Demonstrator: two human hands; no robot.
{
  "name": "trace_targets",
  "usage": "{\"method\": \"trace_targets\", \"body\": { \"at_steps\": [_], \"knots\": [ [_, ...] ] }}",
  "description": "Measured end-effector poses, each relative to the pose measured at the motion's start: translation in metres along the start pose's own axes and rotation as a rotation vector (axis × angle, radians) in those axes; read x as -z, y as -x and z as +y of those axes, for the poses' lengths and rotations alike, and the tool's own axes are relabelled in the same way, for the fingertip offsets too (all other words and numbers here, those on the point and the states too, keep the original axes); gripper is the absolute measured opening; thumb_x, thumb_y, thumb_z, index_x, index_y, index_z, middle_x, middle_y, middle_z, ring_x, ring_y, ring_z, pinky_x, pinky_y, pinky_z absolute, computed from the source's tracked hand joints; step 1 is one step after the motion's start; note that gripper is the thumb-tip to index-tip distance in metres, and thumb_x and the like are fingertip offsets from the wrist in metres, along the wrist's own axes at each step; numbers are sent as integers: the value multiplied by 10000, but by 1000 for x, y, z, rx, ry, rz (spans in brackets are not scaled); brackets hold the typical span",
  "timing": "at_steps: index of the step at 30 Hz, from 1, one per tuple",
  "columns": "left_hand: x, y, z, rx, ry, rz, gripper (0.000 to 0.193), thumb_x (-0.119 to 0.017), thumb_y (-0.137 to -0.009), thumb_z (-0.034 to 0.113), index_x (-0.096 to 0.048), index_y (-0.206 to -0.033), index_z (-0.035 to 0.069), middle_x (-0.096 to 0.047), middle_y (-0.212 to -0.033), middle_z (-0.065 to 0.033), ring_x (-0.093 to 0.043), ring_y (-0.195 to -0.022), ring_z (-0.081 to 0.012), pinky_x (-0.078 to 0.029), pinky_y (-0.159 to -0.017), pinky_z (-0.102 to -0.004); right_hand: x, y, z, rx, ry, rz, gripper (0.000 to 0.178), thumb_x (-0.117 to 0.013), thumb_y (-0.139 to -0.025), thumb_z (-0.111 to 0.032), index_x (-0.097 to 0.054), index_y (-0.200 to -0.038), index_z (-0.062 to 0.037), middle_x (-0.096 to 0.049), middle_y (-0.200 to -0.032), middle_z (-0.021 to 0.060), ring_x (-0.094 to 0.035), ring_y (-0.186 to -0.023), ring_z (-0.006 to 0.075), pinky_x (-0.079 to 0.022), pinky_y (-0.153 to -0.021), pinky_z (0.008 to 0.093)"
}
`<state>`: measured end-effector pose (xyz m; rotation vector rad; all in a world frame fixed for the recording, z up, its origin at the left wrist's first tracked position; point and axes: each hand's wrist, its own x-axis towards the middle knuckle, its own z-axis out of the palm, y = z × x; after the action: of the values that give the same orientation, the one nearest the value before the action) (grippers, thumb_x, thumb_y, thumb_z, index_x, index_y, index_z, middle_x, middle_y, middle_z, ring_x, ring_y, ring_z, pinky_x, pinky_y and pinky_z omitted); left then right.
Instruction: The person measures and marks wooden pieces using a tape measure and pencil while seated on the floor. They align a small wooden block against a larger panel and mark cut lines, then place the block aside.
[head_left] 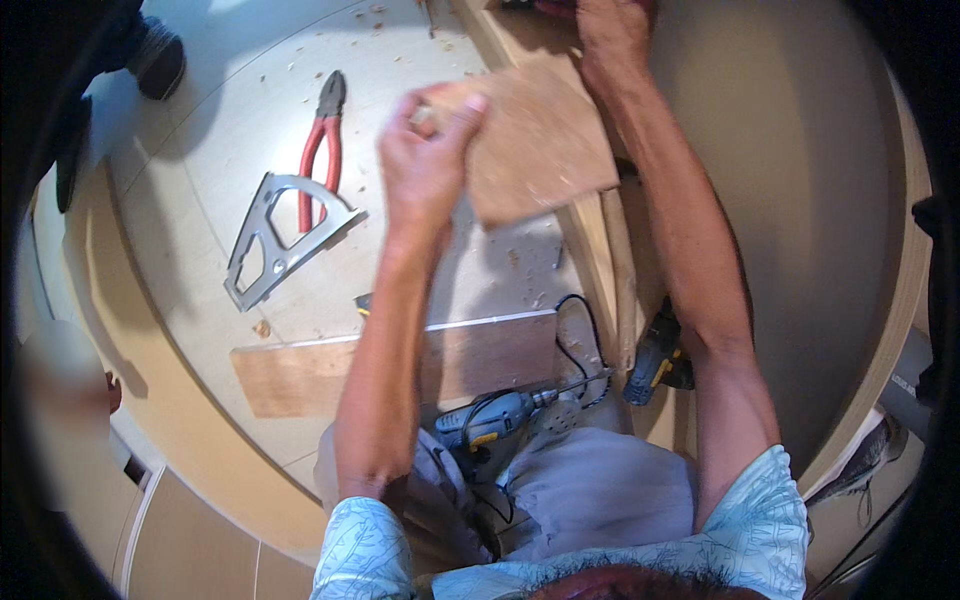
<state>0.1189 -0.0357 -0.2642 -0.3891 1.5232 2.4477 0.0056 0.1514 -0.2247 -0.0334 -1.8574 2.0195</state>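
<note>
My left hand is closed on the edge of a square brown wooden board, its thumb lying on the upper face. The board is held up in front of a long wooden rail. My right hand reaches to the top edge of the view beyond the board. Its fingers are cut off there, beside something dark red that I cannot make out. On the floor left of my left forearm lie red-handled pliers and a grey metal triangular square, which overlaps the handles.
A long wooden plank lies before my knees. Close to it are a blue corded drill and a cordless drill. A curved-looking wooden panel edge runs along the left. Another person's foot stands far left. Wood chips dot the floor.
</note>
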Motion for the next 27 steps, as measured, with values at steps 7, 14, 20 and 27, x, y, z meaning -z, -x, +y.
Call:
{"method": "trace_targets", "body": {
  "at_steps": [7,14,20,27],
  "knots": [
    [2,-47,17,-148,-127,135,482,-807,-935,130,-619,-1257,-176,-797,-988,-187,-752,-815,-172,-591,-731,-283,-2,-8,0,-59,75,71,101,-725,-981,-7,-658,-1001,-79,-707,-905,20,-688,-744,135,-608,-682,299],
    [0,-57,14,-186,-5,150,494,-808,-940,93,-610,-1296,-186,-768,-1093,-204,-749,-906,-187,-599,-812,-265,-2,-7,1,-68,96,83,99,-718,-983,-6,-667,-1031,-76,-712,-921,24,-691,-754,134,-614,-693,304],
    [4,-62,11,-116,93,164,459,-803,-920,82,-632,-1244,-196,-784,-1025,-193,-749,-836,-180,-600,-752,-277,-4,-7,0,-80,97,124,120,-702,-974,21,-672,-1051,-66,-712,-949,26,-705,-775,151,-632,-721,316],
    [13,-63,13,-128,18,213,587,-818,-910,89,-557,-1330,-227,-777,-1054,-228,-757,-875,-192,-598,-797,-269,-2,-7,1,-83,123,120,119,-702,-970,29,-670,-1043,-59,-710,-944,37,-718,-788,175,-649,-724,348]
  ]
}}
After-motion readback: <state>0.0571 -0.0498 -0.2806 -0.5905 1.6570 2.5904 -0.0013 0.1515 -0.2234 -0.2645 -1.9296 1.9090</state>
